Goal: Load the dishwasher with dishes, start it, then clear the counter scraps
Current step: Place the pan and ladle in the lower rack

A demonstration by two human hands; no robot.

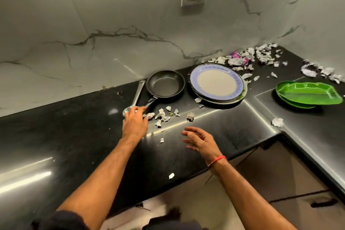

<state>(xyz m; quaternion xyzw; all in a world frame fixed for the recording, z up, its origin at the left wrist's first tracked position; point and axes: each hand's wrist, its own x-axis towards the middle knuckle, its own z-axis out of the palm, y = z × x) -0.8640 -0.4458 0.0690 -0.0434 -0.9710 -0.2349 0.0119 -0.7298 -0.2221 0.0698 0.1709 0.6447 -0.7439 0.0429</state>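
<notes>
My left hand lies spread by the spoon; right hand hovers spread over the scrap-strewn black table below marble wall.

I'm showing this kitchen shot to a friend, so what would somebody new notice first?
Probably the torn paper scraps heaped in the back corner of the black counter, with more scattered near the front. Next, the bright green leaf-shaped plates at the right and the blue-rimmed plate beside the black frying pan. The left hand reaches to a steel ladle by the pan's handle; the right hand hovers open.
</notes>
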